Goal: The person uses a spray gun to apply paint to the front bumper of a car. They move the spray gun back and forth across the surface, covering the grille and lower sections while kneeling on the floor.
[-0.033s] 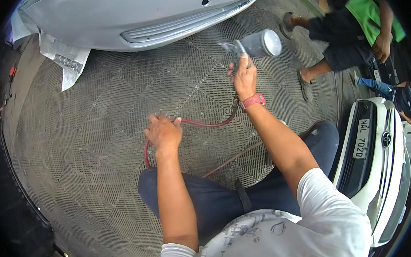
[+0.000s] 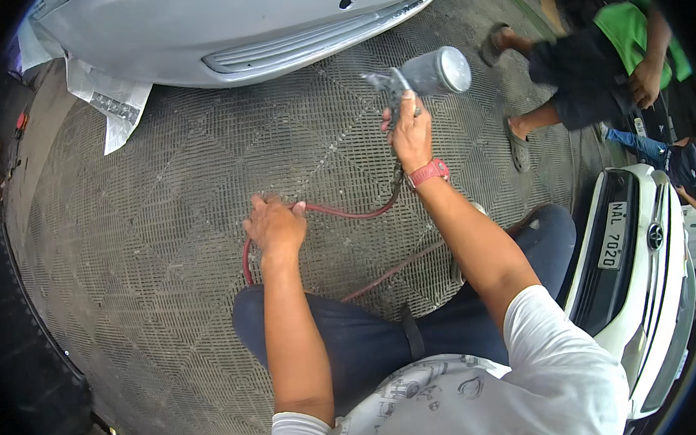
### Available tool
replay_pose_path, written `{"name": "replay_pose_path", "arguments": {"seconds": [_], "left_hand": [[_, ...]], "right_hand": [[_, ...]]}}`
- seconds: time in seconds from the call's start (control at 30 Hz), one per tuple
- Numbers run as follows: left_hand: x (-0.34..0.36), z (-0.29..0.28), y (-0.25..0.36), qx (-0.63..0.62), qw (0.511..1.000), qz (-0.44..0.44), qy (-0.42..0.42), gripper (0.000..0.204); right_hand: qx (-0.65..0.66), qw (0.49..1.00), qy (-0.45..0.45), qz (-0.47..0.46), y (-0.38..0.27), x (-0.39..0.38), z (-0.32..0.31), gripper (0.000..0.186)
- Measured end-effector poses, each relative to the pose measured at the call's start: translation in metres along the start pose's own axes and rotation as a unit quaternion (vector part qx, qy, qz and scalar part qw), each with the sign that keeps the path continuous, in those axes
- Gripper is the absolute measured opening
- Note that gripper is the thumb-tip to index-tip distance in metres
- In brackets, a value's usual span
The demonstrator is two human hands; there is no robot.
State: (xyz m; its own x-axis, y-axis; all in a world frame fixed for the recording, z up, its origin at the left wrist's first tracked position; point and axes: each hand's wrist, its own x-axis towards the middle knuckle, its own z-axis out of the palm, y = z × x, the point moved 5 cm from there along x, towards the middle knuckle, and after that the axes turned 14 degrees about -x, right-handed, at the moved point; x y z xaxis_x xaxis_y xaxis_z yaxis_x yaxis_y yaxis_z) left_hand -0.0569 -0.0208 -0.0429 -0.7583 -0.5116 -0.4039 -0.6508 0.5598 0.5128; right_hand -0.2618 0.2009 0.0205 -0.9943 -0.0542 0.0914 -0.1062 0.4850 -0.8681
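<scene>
My right hand is wrapped round the handle of a spray gun with a grey cup that tilts to the right. The gun's nozzle end points left, apart from the silver bumper beyond it. From the gun's base a red hose curves left to my left hand. The left fingers are bent over the hose and closed on it, above my bent knee. A red watch is on my right wrist.
Masking paper hangs off the bumper's left end. A person in a green top stands at the right, and another person is farther back. A white car stands close on my right. Grated matting covers the floor.
My right hand and the spray gun have shifted slightly left. My left hand has barely moved and still holds the hose. The person in green has moved a little.
</scene>
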Motion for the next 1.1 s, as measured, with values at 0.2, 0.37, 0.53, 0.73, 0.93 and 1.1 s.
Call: {"name": "replay_pose_path", "arguments": {"seconds": [0.2, 0.37, 0.53, 0.73, 0.93, 1.1], "left_hand": [[0.005, 0.010, 0.007, 0.041, 0.997, -0.012, -0.062, 0.070], [0.012, 0.015, 0.036, 0.005, 0.997, 0.010, -0.072, 0.067], [0.013, 0.032, 0.060, -0.002, 0.995, 0.017, -0.101, 0.067], [0.017, 0.042, 0.079, 0.008, 0.997, 0.003, -0.083, 0.066], [0.024, 0.037, 0.084, 0.060, 0.992, -0.101, -0.041, 0.067], [0.012, 0.018, 0.101, 0.140, 0.976, -0.111, 0.127, 0.069]], "right_hand": [[0.080, 0.983, -0.165, 0.005, -0.040, -0.001, 0.006, 0.056], [0.013, 0.993, -0.113, 0.016, -0.036, 0.063, -0.018, 0.058], [-0.009, 1.000, -0.001, 0.020, -0.005, 0.128, -0.068, 0.061], [-0.005, 0.994, 0.080, 0.067, 0.052, 0.201, -0.117, 0.064], [0.078, 0.982, 0.170, 0.038, 0.103, 0.229, -0.124, 0.065], [0.202, 0.971, 0.108, 0.074, 0.142, 0.180, -0.066, 0.055]]}}
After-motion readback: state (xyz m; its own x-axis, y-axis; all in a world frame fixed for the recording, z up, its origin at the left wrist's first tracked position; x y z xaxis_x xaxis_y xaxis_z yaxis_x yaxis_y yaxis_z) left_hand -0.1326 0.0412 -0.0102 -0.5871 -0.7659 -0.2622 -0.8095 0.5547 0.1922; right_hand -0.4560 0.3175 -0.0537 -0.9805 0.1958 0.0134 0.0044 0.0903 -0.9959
